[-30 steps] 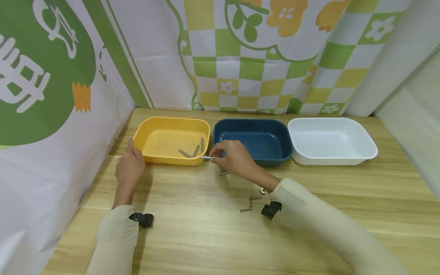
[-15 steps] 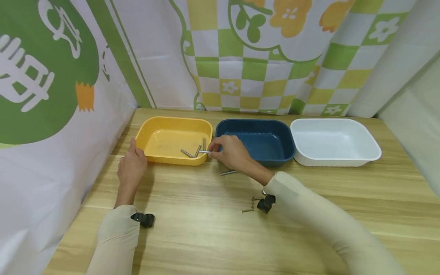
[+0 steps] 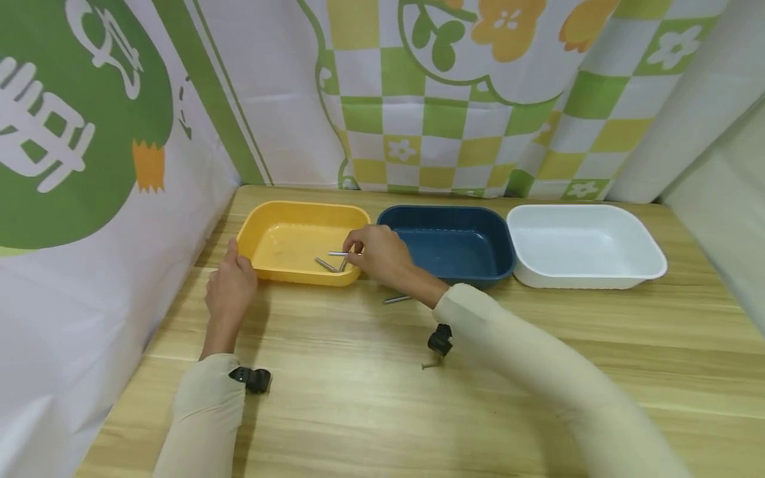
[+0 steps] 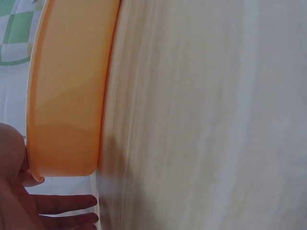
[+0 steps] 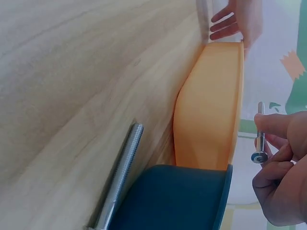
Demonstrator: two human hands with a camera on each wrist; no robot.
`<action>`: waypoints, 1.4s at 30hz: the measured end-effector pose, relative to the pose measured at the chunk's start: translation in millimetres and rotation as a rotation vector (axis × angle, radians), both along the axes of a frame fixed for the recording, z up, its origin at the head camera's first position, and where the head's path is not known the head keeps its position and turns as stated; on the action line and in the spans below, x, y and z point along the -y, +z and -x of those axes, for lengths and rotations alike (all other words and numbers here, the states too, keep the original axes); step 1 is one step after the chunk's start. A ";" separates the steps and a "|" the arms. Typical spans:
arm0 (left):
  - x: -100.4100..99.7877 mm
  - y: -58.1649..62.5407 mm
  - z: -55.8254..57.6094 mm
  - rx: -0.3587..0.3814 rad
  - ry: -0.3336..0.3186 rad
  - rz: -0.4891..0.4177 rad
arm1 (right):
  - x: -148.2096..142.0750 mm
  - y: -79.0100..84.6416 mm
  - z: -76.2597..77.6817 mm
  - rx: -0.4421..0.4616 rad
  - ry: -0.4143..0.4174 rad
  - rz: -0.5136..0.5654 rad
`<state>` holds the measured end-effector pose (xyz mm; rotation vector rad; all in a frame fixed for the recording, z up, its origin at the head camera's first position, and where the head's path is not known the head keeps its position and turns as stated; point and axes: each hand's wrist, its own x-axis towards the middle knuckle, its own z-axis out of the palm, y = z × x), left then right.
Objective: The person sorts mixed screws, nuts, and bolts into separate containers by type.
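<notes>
My right hand (image 3: 382, 253) pinches a silver bolt (image 3: 337, 253) between thumb and fingertips, above the right side of the yellow tray (image 3: 299, 275). In the right wrist view this bolt (image 5: 260, 136) shows a round head at its lower end. Several silver bolts (image 3: 325, 265) lie inside the tray near its front right corner, partly hidden by the hand. At the tray's left end, my left hand (image 3: 230, 285) grips the rim. The left wrist view shows the left hand's thumb and a finger at the rim of the yellow tray (image 4: 67, 105), its other fingers (image 4: 67, 203) extended beside it.
A dark blue tray (image 3: 472, 282) and a white tray (image 3: 586, 282) stand in a row to the right. Another bolt (image 3: 397, 300) lies on the wooden table (image 3: 335, 398) before the blue tray. A small screw (image 3: 430, 365) lies below my right wrist. Printed curtains hang behind.
My right hand has moved left with the bolt, from the gap between the yellow and blue trays to above the yellow tray. My left hand stays at the rim.
</notes>
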<state>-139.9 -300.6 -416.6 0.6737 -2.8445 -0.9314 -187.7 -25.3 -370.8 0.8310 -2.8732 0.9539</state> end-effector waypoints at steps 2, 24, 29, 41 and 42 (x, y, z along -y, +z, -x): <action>0.9 -0.6 -0.2 0.004 -0.001 -0.005 | 3.8 -0.7 1.3 0.006 0.005 -0.013; 0.6 -2.1 2.0 -0.012 -0.005 0.024 | 16.2 -11.3 3.7 0.026 0.076 -0.082; 0.5 -0.2 2.0 -0.026 -0.001 0.027 | 7.0 -11.6 4.9 0.023 0.033 -0.011; 0.2 -1.4 3.4 -0.006 0.000 0.022 | -30.0 -12.2 -12.5 0.112 0.076 0.163; 0.5 -1.8 3.2 -0.004 -0.001 0.021 | -31.8 -12.3 -15.7 0.128 0.090 0.176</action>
